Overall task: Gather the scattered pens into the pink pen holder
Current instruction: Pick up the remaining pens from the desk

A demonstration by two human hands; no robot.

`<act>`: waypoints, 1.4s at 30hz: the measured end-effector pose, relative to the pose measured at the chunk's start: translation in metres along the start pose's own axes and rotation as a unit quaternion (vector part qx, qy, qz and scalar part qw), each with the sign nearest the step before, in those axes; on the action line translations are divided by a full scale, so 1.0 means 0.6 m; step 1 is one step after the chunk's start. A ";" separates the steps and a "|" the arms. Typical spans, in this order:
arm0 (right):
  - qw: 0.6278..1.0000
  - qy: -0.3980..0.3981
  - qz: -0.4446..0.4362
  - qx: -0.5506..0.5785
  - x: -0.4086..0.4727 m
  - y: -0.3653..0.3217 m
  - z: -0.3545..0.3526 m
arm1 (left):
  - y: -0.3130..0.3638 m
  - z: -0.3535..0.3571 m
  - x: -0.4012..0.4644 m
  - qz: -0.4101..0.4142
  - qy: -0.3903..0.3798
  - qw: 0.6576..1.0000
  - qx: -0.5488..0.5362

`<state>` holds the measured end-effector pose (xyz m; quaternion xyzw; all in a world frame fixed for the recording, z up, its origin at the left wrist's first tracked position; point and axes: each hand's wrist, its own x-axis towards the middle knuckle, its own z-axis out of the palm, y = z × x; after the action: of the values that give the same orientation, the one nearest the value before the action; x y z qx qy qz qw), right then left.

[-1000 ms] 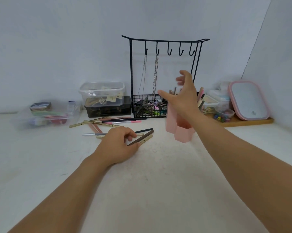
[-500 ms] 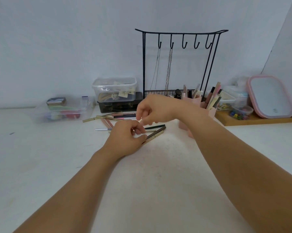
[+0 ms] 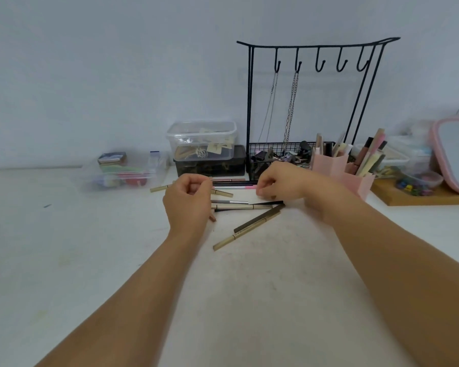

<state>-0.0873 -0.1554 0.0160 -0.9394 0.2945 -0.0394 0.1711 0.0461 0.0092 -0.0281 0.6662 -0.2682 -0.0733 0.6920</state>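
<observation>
The pink pen holder (image 3: 329, 163) stands at the back right with several pens upright in it. Scattered pens lie in a pile in front of the black rack, among them a pink pen (image 3: 233, 187), a grey and silver pen (image 3: 229, 202) and two beige pens (image 3: 252, 225) lying diagonally nearest me. My left hand (image 3: 188, 202) is curled over the left side of the pile, and a brown pen end (image 3: 212, 219) sticks out below its palm. My right hand (image 3: 281, 182) is curled with its fingertips at the right end of the pink pen; its grip is hidden.
A black wire rack (image 3: 315, 44) with hooks, chains and a basket stands behind the pile. Left of it a clear tub (image 3: 202, 135) sits on a dark box (image 3: 223, 166), beside a clear tray (image 3: 117, 177). A wooden board (image 3: 421, 199) and pink mirror (image 3: 456, 154) are at the right.
My right hand came down from the pink holder to the pen pile. My left hand shifted back from the diagonal beige pens to the far left of the pile.
</observation>
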 end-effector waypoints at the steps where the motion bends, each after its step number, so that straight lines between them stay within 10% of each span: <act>1: 1.000 -0.009 0.001 0.015 -0.002 0.001 -0.004 | -0.001 -0.001 0.003 -0.014 0.013 1.000 -0.006; 18: 0.984 -0.165 -0.028 -0.066 -0.027 -0.064 -0.006 | 0.000 0.007 -0.005 -0.044 -0.031 0.998 -0.025; 25: 0.996 -0.053 -0.069 0.012 -0.035 -0.060 -0.037 | 0.001 -0.001 0.005 -0.078 0.006 0.990 -0.119; 32: 0.938 0.057 -0.114 0.323 -0.042 -0.101 -0.041 | 0.020 0.003 -0.020 -0.016 -0.193 0.972 -0.129; 42: 0.921 0.069 -0.086 0.372 -0.018 -0.116 0.010 | 0.028 0.009 -0.029 -0.029 -0.234 0.970 -0.049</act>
<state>-0.0578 -0.0939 0.0350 -0.8243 0.1882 -0.2259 0.4837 0.0245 0.0142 -0.0167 0.6034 -0.3995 -0.2606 0.6390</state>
